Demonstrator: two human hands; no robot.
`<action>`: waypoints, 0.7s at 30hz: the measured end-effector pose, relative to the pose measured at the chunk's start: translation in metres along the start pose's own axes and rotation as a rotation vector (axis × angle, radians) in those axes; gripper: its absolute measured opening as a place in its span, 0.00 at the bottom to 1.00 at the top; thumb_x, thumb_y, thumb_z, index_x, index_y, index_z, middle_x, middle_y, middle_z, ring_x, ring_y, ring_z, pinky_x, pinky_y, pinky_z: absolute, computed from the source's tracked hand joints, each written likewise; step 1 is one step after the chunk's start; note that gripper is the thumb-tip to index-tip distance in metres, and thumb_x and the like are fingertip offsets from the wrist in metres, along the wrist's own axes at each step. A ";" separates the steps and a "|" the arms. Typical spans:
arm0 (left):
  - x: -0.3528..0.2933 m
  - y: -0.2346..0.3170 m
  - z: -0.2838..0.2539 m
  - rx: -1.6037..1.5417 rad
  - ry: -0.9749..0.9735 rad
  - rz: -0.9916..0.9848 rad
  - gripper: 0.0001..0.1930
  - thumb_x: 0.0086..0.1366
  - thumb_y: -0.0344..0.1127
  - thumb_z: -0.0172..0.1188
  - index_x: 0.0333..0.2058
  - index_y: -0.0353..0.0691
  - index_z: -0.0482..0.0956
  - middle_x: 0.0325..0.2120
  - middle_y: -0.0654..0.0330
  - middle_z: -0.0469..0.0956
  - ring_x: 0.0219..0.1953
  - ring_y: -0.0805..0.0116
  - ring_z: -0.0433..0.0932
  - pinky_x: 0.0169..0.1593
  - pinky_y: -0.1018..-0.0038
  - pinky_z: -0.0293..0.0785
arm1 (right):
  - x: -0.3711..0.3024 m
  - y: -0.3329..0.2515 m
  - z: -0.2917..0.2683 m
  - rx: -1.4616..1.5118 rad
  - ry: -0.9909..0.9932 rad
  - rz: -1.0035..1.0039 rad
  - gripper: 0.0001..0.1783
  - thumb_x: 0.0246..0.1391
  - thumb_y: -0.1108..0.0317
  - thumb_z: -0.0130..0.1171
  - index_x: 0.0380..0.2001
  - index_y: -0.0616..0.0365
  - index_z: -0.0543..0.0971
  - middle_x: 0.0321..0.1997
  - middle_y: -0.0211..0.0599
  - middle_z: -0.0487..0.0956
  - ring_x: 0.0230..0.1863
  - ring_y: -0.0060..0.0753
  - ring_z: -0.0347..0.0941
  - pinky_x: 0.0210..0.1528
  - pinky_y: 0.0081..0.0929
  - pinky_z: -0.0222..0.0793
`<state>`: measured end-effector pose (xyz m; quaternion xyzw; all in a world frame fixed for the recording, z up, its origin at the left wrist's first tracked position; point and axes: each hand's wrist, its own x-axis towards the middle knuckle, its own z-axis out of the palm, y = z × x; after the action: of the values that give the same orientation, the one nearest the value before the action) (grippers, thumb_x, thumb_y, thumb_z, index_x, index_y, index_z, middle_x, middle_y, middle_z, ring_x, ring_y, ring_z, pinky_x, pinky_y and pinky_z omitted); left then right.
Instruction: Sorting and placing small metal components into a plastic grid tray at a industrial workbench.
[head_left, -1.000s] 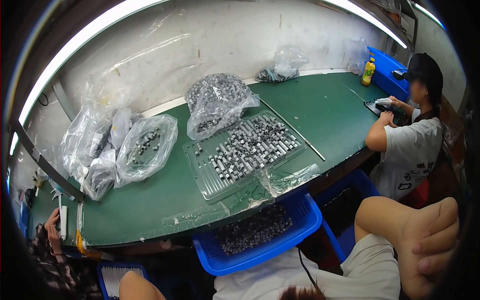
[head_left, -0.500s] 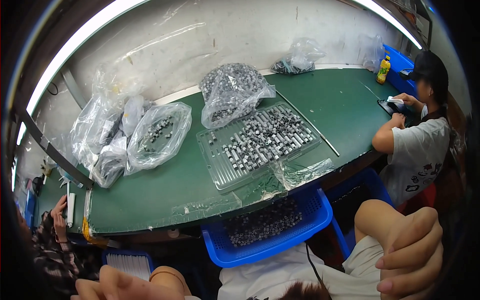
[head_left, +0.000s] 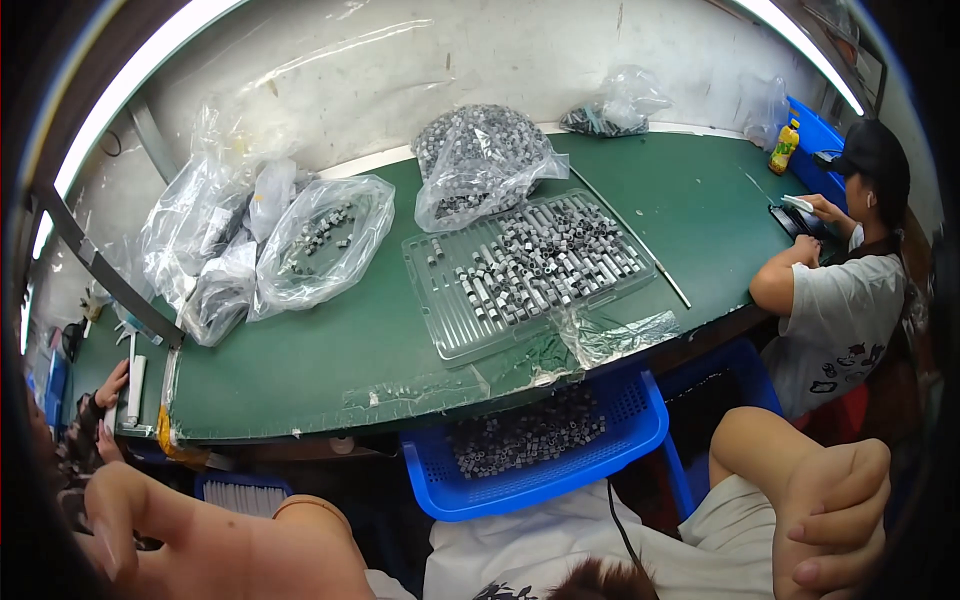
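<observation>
At the lower left edge is my left hand [head_left: 190, 540], its fingers loosely bent and apart, with nothing seen between them. The dark rim cuts off part of it. My right hand [head_left: 838, 510] is raised at the lower right, fingers curled into a loose fist; nothing shows in it. Neither hand touches the table. Between them sits a blue basket [head_left: 535, 500] of small grey tube pieces [head_left: 530, 440], against the table edge. Beyond it, a clear plastic tray [head_left: 440, 310] on the green table [head_left: 300, 370] holds many grey and black short tubes [head_left: 550, 255], some lined up in its grooves.
Behind the tray stands a clear bag of grey pieces [head_left: 485, 150]. Opened plastic bags [head_left: 325, 245] lie left, and a thin rod [head_left: 640, 245] right. A co-worker [head_left: 840, 270] sits at the right; another person's hands [head_left: 112, 395] are at the far left, near a metal post [head_left: 110, 280].
My left hand has risen and moved left, showing more of its back and wrist. My right hand has shifted slightly lower, still curled. The table scene has shifted a little upward in the picture.
</observation>
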<state>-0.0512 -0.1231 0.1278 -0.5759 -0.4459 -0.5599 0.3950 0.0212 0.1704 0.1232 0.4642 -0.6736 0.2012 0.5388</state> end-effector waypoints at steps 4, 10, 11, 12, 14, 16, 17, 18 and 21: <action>-0.002 -0.011 0.013 0.029 -0.013 -0.032 0.07 0.55 0.31 0.49 0.34 0.40 0.69 0.30 0.63 0.70 0.34 0.72 0.65 0.44 0.74 0.58 | -0.007 0.004 -0.012 -0.020 -0.037 0.041 0.11 0.51 0.56 0.49 0.30 0.50 0.70 0.21 0.22 0.71 0.17 0.17 0.64 0.20 0.14 0.56; -0.009 -0.020 0.013 0.082 -0.041 -0.035 0.06 0.55 0.32 0.50 0.32 0.40 0.68 0.29 0.62 0.69 0.33 0.72 0.65 0.42 0.75 0.58 | 0.005 0.016 0.013 -0.062 -0.073 0.063 0.10 0.51 0.56 0.49 0.29 0.50 0.70 0.20 0.22 0.71 0.17 0.17 0.64 0.20 0.13 0.56; -0.009 -0.020 0.014 0.099 -0.040 -0.040 0.06 0.55 0.32 0.50 0.32 0.40 0.68 0.29 0.62 0.69 0.32 0.72 0.65 0.42 0.75 0.58 | 0.006 0.013 0.016 -0.060 -0.082 0.065 0.10 0.51 0.56 0.49 0.29 0.50 0.70 0.20 0.22 0.71 0.17 0.17 0.64 0.20 0.13 0.56; -0.007 -0.025 0.019 0.115 -0.040 -0.045 0.06 0.55 0.32 0.50 0.32 0.40 0.68 0.28 0.62 0.69 0.32 0.72 0.65 0.42 0.75 0.58 | 0.005 0.011 0.015 -0.058 -0.092 0.067 0.10 0.51 0.56 0.49 0.29 0.50 0.70 0.20 0.21 0.71 0.16 0.17 0.64 0.20 0.13 0.55; -0.008 -0.032 0.023 0.131 -0.050 -0.048 0.06 0.55 0.32 0.50 0.31 0.40 0.68 0.28 0.62 0.69 0.31 0.72 0.65 0.42 0.75 0.59 | -0.004 0.007 0.007 -0.072 -0.105 0.078 0.10 0.51 0.56 0.49 0.29 0.50 0.70 0.20 0.21 0.71 0.16 0.17 0.64 0.20 0.13 0.55; -0.007 -0.040 0.031 0.148 -0.059 -0.048 0.06 0.55 0.33 0.51 0.31 0.40 0.68 0.27 0.62 0.69 0.31 0.72 0.65 0.41 0.75 0.59 | -0.007 0.005 0.001 -0.087 -0.116 0.084 0.10 0.51 0.57 0.49 0.28 0.50 0.70 0.19 0.21 0.71 0.16 0.16 0.64 0.19 0.13 0.55; -0.006 -0.042 0.033 0.158 -0.063 -0.047 0.06 0.55 0.33 0.51 0.31 0.41 0.68 0.27 0.62 0.69 0.31 0.72 0.65 0.41 0.75 0.59 | -0.006 0.006 0.001 -0.094 -0.122 0.086 0.10 0.51 0.57 0.49 0.28 0.50 0.70 0.19 0.21 0.71 0.16 0.16 0.63 0.19 0.13 0.55; -0.005 -0.044 0.035 0.166 -0.066 -0.045 0.05 0.55 0.33 0.51 0.30 0.41 0.68 0.27 0.62 0.69 0.30 0.72 0.65 0.41 0.75 0.59 | -0.005 0.006 0.003 -0.102 -0.129 0.088 0.10 0.51 0.57 0.49 0.28 0.50 0.70 0.19 0.21 0.71 0.16 0.16 0.63 0.19 0.13 0.55; -0.006 -0.049 0.038 0.194 -0.076 -0.042 0.05 0.54 0.33 0.51 0.30 0.41 0.67 0.26 0.62 0.69 0.30 0.72 0.64 0.40 0.76 0.59 | -0.001 0.013 0.010 -0.124 -0.148 0.093 0.10 0.51 0.57 0.49 0.28 0.50 0.70 0.19 0.21 0.71 0.15 0.16 0.63 0.19 0.13 0.55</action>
<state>-0.0869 -0.0728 0.1171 -0.5462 -0.5247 -0.5000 0.4199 0.0049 0.1693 0.1221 0.4118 -0.7436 0.1490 0.5052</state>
